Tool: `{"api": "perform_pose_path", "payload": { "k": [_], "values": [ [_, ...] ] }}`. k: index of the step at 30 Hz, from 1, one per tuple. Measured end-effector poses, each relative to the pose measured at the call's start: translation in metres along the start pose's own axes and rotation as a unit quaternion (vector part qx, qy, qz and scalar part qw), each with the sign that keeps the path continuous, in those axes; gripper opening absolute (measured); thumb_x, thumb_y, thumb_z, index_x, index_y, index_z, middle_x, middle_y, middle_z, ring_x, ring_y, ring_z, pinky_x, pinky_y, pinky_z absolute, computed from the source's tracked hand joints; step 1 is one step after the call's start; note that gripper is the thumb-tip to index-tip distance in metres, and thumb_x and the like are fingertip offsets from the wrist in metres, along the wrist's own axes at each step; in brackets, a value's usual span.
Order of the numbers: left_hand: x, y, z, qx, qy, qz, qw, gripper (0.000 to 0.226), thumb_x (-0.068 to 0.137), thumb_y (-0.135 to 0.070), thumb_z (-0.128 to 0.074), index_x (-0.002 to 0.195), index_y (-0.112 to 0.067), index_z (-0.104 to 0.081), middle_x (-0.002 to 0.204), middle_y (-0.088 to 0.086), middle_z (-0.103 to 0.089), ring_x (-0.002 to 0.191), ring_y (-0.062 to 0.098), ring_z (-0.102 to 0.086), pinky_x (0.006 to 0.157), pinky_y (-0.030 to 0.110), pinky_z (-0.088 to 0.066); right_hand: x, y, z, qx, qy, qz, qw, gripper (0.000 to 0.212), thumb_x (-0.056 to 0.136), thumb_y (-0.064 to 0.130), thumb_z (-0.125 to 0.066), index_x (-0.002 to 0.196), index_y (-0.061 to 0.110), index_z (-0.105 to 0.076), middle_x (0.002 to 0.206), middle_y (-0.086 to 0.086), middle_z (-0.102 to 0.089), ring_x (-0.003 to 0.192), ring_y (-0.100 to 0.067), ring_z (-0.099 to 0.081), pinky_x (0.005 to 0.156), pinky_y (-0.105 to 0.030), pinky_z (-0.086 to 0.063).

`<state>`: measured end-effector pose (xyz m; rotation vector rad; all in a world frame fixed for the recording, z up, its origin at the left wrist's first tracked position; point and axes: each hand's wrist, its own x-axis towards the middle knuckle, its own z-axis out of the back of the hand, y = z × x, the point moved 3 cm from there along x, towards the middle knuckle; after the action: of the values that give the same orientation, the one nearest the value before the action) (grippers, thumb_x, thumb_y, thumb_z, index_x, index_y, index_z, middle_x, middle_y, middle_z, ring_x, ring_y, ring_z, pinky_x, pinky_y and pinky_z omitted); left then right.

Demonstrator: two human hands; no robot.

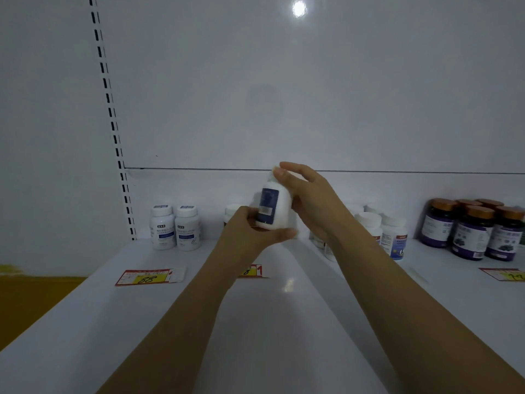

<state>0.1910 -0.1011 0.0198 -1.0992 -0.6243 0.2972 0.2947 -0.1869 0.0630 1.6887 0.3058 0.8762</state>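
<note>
Above shelf (284,322), left hand (248,233), right hand (312,200): fingers (297,168) curled round white bottle (274,207).

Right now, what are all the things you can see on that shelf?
Held bottle: one, white with dark blue label, above mid-shelf.
White bottles: two, blue print, back left.
White-capped bottles: several, white, partly hidden behind the hands and right arm.
Purple bottles: about five, brown lids, back right.
Price tags: three, red and yellow, shelf front.
Shelf: one, white.
Hands: left hand grips the bottle's base; right hand pinches its top.
</note>
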Motion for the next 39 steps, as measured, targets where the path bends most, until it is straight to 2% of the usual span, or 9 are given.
{"api": "perform_pose_path", "payload": {
  "k": [4,7,11,14,19,24,28,34,39],
  "values": [
    [0.0,0.001,-0.002,-0.026,0.068,0.018,0.997,0.036,0.081,-0.033,-0.07,0.114,-0.027,-0.056,0.104,-0.011,-0.065,0.099,0.007,-0.061,0.099,0.033,-0.046,0.0,0.0,0.006,0.077,0.03,-0.017,0.996,0.028,0.096,0.022,-0.053,0.123,0.016,-0.056,0.121,-0.01,-0.063,0.107,-0.025,-0.063,0.092,-0.036,-0.054],
    [0.001,0.001,0.0,-0.022,0.038,0.001,0.999,0.036,0.079,-0.029,-0.073,0.111,-0.026,-0.056,0.093,-0.018,-0.062,0.086,-0.003,-0.059,0.085,0.018,-0.046,-0.001,-0.003,0.002,0.058,0.057,-0.017,0.997,0.028,0.097,0.026,-0.051,0.122,0.015,-0.056,0.123,-0.01,-0.063,0.113,-0.025,-0.061,0.097,-0.039,-0.051],
    [0.001,0.0,0.005,0.013,-0.019,-0.012,1.0,0.041,0.075,-0.029,-0.077,0.105,-0.024,-0.049,0.089,-0.016,-0.058,0.074,-0.005,-0.056,0.058,0.003,-0.043,-0.004,-0.005,-0.001,-0.056,0.055,-0.009,0.997,0.034,0.089,0.033,-0.062,0.114,0.009,-0.061,0.103,-0.006,-0.068,0.097,-0.019,-0.066,0.092,-0.036,-0.054],
    [0.0,0.0,0.004,0.022,-0.014,-0.016,1.0,0.043,0.074,-0.029,-0.077,0.108,-0.022,-0.052,0.093,-0.013,-0.06,0.074,-0.007,-0.056,0.057,0.0,-0.043,-0.004,-0.005,0.003,-0.01,0.058,-0.016,0.998,0.029,0.089,0.024,-0.063,0.1,-0.003,-0.06,0.092,-0.016,-0.061,0.09,-0.026,-0.062,0.093,-0.042,-0.052],
    [-0.002,-0.003,0.002,0.039,0.01,-0.031,0.999,0.042,0.079,-0.027,-0.074,0.118,-0.02,-0.061,0.097,-0.009,-0.065,0.077,-0.008,-0.057,0.06,-0.005,-0.04,-0.005,-0.004,0.005,0.021,0.077,-0.028,0.996,0.038,0.093,0.019,-0.057,0.114,-0.012,-0.055,0.099,-0.019,-0.056,0.094,-0.03,-0.057,0.097,-0.046,-0.048],
    [-0.002,-0.003,0.005,0.05,-0.014,-0.03,0.998,0.048,0.075,-0.029,-0.077,0.119,-0.019,-0.058,0.099,-0.01,-0.063,0.077,-0.007,-0.057,0.062,0.003,-0.042,-0.006,-0.003,0.003,0.003,0.092,-0.031,0.995,0.034,0.095,0.02,-0.053,0.114,-0.008,-0.056,0.104,-0.018,-0.059,0.099,-0.026,-0.059,0.092,-0.034,-0.051],
    [-0.002,-0.003,0.006,0.048,-0.024,-0.03,0.998,0.052,0.074,-0.026,-0.078,0.121,-0.015,-0.058,0.102,-0.006,-0.064,0.08,0.0,-0.059,0.069,0.007,-0.042,-0.009,-0.003,0.002,-0.021,0.111,-0.032,0.993,0.02,0.097,0.02,-0.05,0.11,0.012,-0.062,0.106,-0.006,-0.066,0.101,-0.018,-0.063,0.087,-0.027,-0.053],
    [-0.001,-0.003,0.004,0.048,-0.033,-0.034,0.998,0.053,0.074,-0.027,-0.078,0.122,-0.014,-0.057,0.104,-0.005,-0.063,0.086,0.006,-0.059,0.075,0.011,-0.043,-0.009,-0.002,0.001,-0.021,0.111,-0.026,0.993,0.015,0.094,0.021,-0.053,0.101,0.011,-0.063,0.1,-0.005,-0.065,0.094,-0.016,-0.063,0.086,-0.025,-0.052],
    [0.001,-0.003,0.01,0.027,-0.092,-0.097,0.991,0.05,0.07,-0.015,-0.081,0.114,-0.018,-0.057,0.106,-0.007,-0.064,0.1,0.011,-0.063,0.088,0.023,-0.05,-0.017,0.016,-0.006,-0.095,0.088,0.086,0.988,0.034,0.082,0.012,-0.071,0.113,0.021,-0.061,0.113,0.005,-0.067,0.108,-0.012,-0.062,0.09,-0.027,-0.052]
  ]
}}
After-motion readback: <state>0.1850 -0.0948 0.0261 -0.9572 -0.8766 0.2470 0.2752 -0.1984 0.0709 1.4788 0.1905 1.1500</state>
